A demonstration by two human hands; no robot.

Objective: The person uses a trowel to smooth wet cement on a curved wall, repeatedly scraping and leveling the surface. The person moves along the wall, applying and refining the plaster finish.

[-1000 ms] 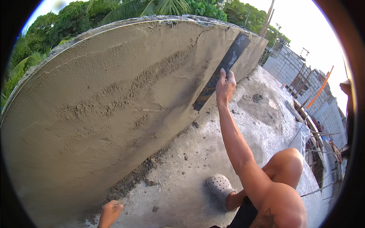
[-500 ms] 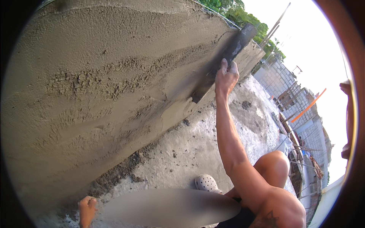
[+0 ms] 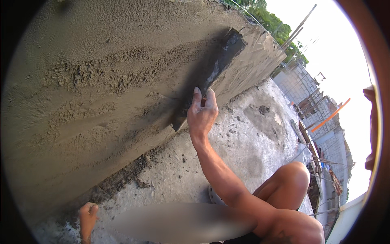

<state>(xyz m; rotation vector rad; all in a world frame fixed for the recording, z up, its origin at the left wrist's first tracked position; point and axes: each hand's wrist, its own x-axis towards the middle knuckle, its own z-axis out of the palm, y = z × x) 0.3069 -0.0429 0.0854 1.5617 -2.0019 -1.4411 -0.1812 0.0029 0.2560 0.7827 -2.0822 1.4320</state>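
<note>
I see the right hand clamped on a dark board by the mortar-coated wall; whether the distant left hand is closed, I can't tell.

The right arm is bare, with a faint dark mark up high. The right hand has pale dust on its fingertips. The shorts are black.

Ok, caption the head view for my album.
Right hand holds a long dark board along the rough wall; left hand at lower left.
</note>
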